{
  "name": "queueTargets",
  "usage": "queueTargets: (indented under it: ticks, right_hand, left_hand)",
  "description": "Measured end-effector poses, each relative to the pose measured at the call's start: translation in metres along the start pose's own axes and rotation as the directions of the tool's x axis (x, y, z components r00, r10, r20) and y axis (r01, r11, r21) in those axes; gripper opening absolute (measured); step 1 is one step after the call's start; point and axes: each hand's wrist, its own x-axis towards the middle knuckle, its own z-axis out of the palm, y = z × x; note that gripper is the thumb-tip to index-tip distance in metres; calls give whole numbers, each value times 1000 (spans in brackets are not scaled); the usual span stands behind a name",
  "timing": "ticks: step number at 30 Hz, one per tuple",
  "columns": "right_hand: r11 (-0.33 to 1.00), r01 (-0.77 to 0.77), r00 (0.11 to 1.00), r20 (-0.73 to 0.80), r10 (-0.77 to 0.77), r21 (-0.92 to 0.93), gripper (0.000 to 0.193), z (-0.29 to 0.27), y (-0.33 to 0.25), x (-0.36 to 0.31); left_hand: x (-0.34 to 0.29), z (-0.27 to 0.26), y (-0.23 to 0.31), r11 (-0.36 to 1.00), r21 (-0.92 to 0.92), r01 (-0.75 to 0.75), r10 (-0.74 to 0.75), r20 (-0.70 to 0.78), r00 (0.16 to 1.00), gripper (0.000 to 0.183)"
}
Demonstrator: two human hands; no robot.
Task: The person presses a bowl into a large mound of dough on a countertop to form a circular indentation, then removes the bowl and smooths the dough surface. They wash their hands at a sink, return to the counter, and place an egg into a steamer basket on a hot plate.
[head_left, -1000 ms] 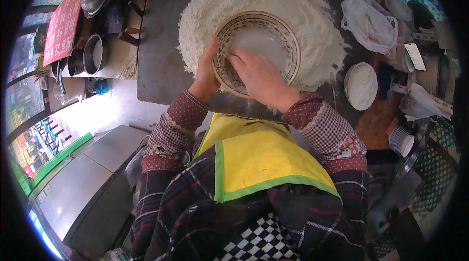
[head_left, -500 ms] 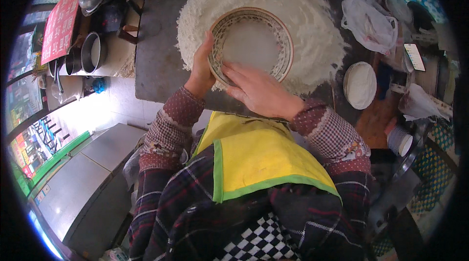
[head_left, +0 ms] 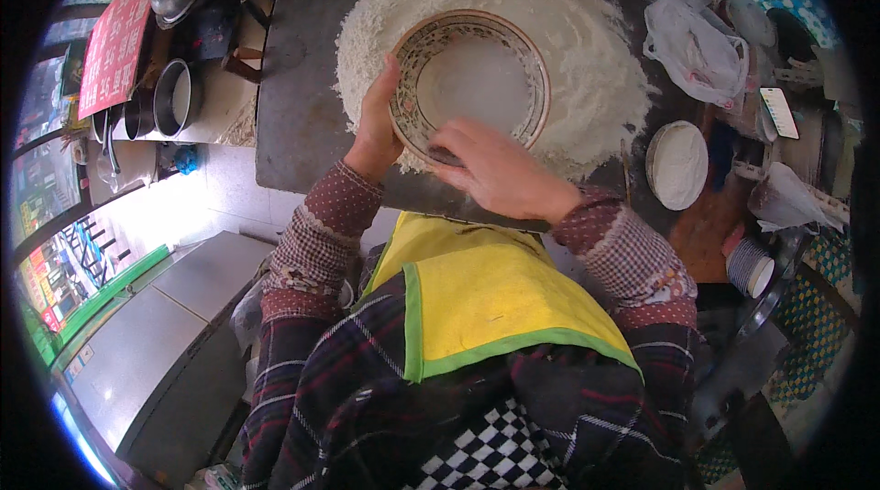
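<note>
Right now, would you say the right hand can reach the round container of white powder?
Probably yes: the right hand is at the patterned bowl, and nothing tall seems to stand between it and the container.

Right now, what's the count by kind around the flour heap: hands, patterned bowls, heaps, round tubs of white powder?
Hands: 2 (left hand, right hand)
Patterned bowl: 1
Flour heap: 1
Round tub of white powder: 1
Total: 5
</note>
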Motion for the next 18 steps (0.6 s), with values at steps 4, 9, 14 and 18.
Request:
queueTargets:
  ticks: [4, 9, 14, 18]
  right_hand:
    - [998, 21, 995, 102, -15, -56, 46, -5, -1, -1]
    - [996, 84, 993, -85, -82, 14, 52, 9, 0, 9]
    - [993, 108, 991, -80, -105, 41, 50, 13, -4, 3]
    - [988, 147, 969, -207, -135, 44, 40, 18, -2, 16]
  left_hand:
    - [-1, -4, -2, 998, -4, 66, -66, -7, 998, 63]
    - [-1, 1, -3, 998, -2, 58, -58, 1, 998, 65]
    - [-5, 4, 1, 998, -18, 54, -53, 30, 998, 64]
    - [-4, 0, 0, 998, 53, 40, -39, -25, 999, 64]
